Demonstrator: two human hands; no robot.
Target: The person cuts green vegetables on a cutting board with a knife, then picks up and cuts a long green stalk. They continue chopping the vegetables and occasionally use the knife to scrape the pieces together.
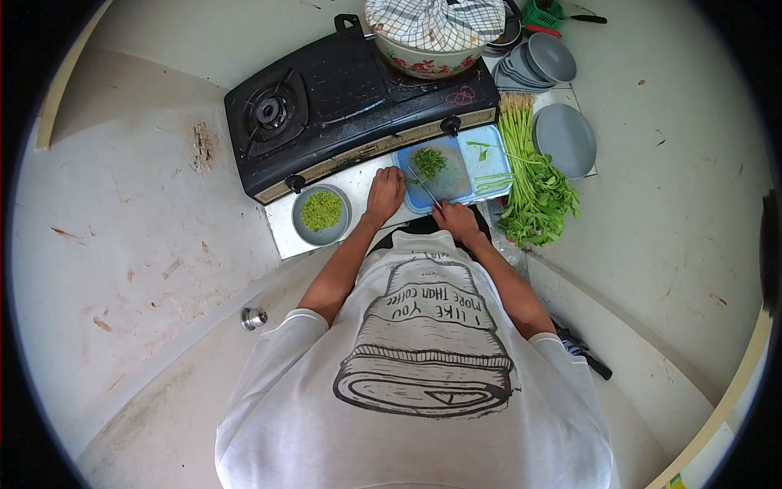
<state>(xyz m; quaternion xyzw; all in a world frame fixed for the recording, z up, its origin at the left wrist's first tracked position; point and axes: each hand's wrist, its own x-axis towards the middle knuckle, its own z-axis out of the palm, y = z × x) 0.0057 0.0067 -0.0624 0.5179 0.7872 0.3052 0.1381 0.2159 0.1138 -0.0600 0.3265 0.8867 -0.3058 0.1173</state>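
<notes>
My right hand (458, 222) is closed round the handle of a knife (423, 187), whose blade slants up and left over the blue cutting board (454, 192). Beyond the blade lies a small heap of chopped green leaves (429, 163). At the board's left edge, my left hand (386, 196) has its fingers curled together; anything inside them is hidden. Cut green stalks (493, 181) and a few leaf bits rest on the board's right part. To the left of my left hand stands a grey bowl (345, 224) filled with finely chopped light-green pieces (321, 211).
A black two-burner gas stove (342, 81) sits behind the board, bearing a floral pot (432, 63) topped with a checked cloth (440, 23). On the right lie a large bunch of leafy greens (525, 159), a grey plate (566, 140) and stacked grey bowls (552, 57).
</notes>
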